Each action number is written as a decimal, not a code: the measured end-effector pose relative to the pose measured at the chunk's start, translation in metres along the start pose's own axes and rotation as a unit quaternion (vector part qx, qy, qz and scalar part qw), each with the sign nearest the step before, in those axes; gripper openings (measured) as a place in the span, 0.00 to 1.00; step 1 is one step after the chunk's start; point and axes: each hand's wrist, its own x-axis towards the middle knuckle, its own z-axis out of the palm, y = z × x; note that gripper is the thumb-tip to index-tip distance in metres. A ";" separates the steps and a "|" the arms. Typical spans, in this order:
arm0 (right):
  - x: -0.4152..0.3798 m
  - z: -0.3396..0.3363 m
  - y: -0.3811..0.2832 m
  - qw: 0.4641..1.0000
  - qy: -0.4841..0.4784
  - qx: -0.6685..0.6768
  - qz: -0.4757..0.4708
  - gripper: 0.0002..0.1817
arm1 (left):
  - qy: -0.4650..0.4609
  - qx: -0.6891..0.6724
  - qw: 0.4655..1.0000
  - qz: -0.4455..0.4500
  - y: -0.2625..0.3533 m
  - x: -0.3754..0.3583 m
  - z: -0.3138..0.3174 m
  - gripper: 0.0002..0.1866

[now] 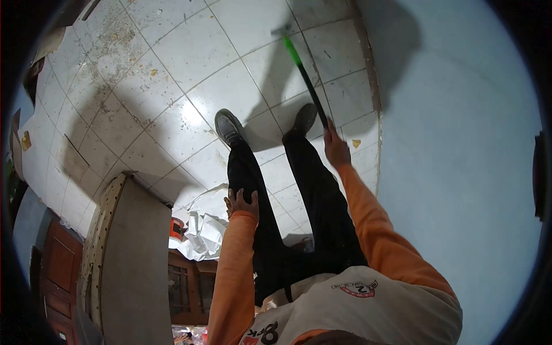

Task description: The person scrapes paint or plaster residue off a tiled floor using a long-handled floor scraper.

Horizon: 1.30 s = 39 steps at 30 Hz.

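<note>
My right hand is closed around the lower end of a long black-and-green stick tool. The tool points up and away across the floor; its green neck ends in a small grey head, too blurred to name. My left hand rests on my left leg near the knee, fingers spread and holding nothing. Both arms wear orange sleeves. My two shoes stand on the tiles, the right one close beside the tool's shaft.
White floor tiles carry dirt and crumbs at the upper left. A pale blue wall rises at the right. To the left stand a panel with a perforated edge, crumpled white sheeting, an orange-red bucket and a brown door.
</note>
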 end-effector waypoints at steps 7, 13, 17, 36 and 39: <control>0.053 -0.050 -0.014 0.999 -0.029 -0.006 0.028 0.28 | -0.003 0.000 1.000 -0.010 0.006 -0.004 0.005 0.35; 0.121 -0.029 -0.012 0.992 0.045 -0.056 -0.109 0.28 | 0.016 -0.021 1.000 -0.003 0.008 -0.004 0.009 0.35; 0.156 -0.059 -0.083 1.000 0.006 -0.022 -0.017 0.27 | 0.031 -0.012 0.999 -0.004 0.004 -0.007 0.013 0.35; 0.069 -0.065 0.078 0.995 0.065 -0.030 -0.063 0.27 | 0.003 -0.023 0.998 -0.056 0.034 -0.012 0.017 0.35; 0.110 -0.087 0.047 1.000 0.004 -0.030 0.002 0.27 | 0.014 -0.036 0.998 -0.053 0.043 -0.013 0.026 0.35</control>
